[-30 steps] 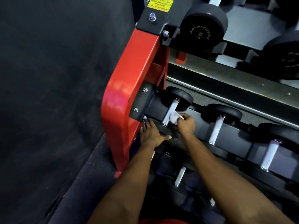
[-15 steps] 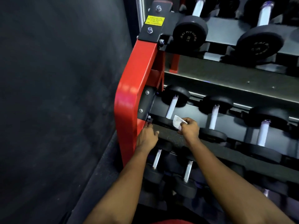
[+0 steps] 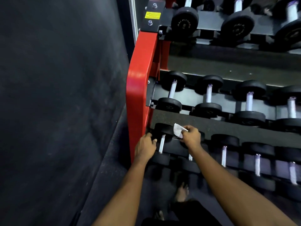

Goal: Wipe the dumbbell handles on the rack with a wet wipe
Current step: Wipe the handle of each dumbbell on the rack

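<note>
We've moved down the rack [image 3: 140, 95]: right fingers [image 3: 187, 129] pinch wipe [image 3: 177, 130], next handle [image 3: 161, 144] just left, left fingers [image 3: 151, 139] grip its dumbbell [image 3: 163, 130].

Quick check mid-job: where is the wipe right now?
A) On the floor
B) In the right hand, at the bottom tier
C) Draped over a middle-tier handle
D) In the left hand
B: the right hand pinches the white wipe beside the leftmost bottom dumbbell; the left hand has no wipe.
</note>
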Motion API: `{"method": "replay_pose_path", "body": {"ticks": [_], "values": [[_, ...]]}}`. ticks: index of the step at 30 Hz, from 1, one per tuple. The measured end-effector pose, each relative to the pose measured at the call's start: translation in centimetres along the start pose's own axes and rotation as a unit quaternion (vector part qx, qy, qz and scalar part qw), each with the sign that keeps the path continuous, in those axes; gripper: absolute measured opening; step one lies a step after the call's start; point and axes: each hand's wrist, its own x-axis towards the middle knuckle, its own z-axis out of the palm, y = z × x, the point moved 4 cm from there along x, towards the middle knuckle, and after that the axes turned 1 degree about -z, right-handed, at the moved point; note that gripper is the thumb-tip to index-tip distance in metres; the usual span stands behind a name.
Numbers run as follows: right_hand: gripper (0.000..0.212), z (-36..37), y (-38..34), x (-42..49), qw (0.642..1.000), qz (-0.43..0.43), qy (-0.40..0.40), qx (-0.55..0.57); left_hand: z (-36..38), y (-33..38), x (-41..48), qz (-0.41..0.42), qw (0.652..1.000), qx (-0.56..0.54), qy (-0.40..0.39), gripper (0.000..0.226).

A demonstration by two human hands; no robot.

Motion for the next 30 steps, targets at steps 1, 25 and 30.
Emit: {"method": "replay_pose_path", "body": {"ticks": [1,25,30], "values": [[0.023,0.0,0.4,-0.6,1.0,-0.002,0.0,-0.005,0.0,-0.2,-0.6,0.002,1.0,0.006,-0.002,0.032],[0.026,7.9,18.2,8.8,0.991,-0.113,-0.054,-0.05,18.4,-8.2,7.4,0.015,0.998,0.021,0.055,0.025],[0.025,13.1,25.3,14.8,0.982,-0.179,-0.041,-0.055,26.7,-13.7,12.9,0.026,0.993,0.027,0.114,0.032]]}}
